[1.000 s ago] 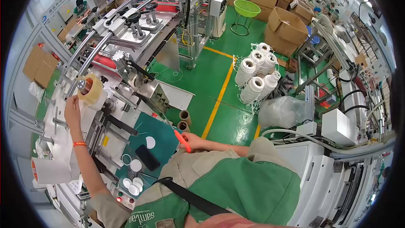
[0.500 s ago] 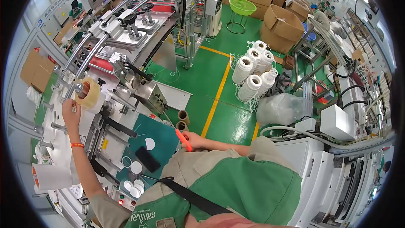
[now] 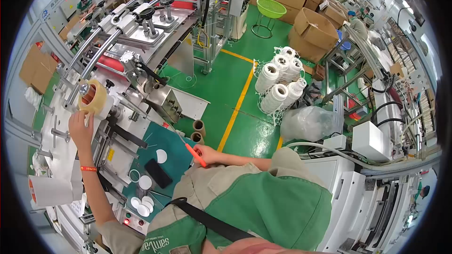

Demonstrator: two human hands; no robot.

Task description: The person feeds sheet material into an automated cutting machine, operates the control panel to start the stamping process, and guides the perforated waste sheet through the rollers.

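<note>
My left hand (image 3: pixel 81 130) is closed at the lower edge of a wide roll of yellowish clear tape (image 3: pixel 99 99) on the machine's spindle. A pale bit of the tape shows between its fingers. My right hand (image 3: pixel 206 154), in front of my body, is wrapped round an orange-handled tool (image 3: pixel 195 155). A thin pale shaft or blade points from it toward the machine; its exact kind is unclear. Between my hands lies a green mat (image 3: pixel 172 153), bearing a black phone (image 3: pixel 158 173), white discs (image 3: pixel 142 205) and a ring (image 3: pixel 134 175).
A white roll (image 3: pixel 54 190) sits at the lower left. Cardboard tubes (image 3: pixel 198 126) stand beyond the mat. White rolls (image 3: pixel 274 98) and a plastic bag (image 3: pixel 308 124) are on the floor, with a cardboard box (image 3: pixel 313 33) behind. Other people (image 3: pixel 84 7) are farther off.
The view has shifted slightly. My left hand has come closer under the tape roll, fingers still closed. My right hand has turned the orange-handled tool, so its thin end shows more.
</note>
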